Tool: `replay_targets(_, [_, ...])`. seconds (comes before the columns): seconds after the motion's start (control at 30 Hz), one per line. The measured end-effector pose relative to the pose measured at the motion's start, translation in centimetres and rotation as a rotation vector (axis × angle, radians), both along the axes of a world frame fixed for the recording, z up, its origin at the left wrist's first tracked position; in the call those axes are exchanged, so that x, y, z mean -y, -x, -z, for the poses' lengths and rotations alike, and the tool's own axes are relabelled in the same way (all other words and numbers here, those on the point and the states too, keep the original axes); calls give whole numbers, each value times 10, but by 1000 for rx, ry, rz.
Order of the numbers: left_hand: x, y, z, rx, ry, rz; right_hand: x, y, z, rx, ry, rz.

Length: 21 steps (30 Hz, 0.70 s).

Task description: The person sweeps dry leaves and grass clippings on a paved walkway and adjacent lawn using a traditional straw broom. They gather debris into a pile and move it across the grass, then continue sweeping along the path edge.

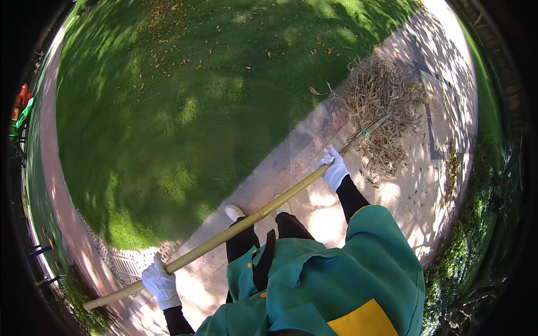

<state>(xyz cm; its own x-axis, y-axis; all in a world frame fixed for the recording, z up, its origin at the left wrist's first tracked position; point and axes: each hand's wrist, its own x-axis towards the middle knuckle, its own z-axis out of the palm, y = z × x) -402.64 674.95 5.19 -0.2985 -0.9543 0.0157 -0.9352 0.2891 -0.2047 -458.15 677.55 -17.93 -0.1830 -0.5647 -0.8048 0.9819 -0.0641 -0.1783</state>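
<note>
Across my body runs a long broom with a bamboo handle [224, 234] and a wide head of dry twigs [386, 95], bound with green ties near the shaft. My left hand [159, 281], in a white glove, is closed round the handle near its free end at the lower left. Farther up, close to the twig head, my white-gloved right hand [334, 168] grips the same handle. The twig head is over the paved path at the upper right, next to the grass edge; whether it touches the ground I cannot tell.
A green lawn [224, 123] with scattered yellow-brown leaves [162, 61] lies ahead and left. The paved path [314, 215] runs diagonally under my feet. Low shrubs [462, 252] border the right side, and a drain grate [126, 264] sits at the lower left.
</note>
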Motion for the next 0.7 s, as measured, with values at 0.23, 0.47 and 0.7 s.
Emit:
replay_targets(0.23, [-65, -175, -9, 166, 60, -369, 117, -197, 8, 284, 20, -306])
replay_targets(0.47, [-199, -211, -49, 319, 404, -618, 213, -362, 1, 379, -79, -776])
replay_targets(0.7, [-263, -93, -124, 460, 93, -1334, 233, -519, -14, 421, -129, -1218])
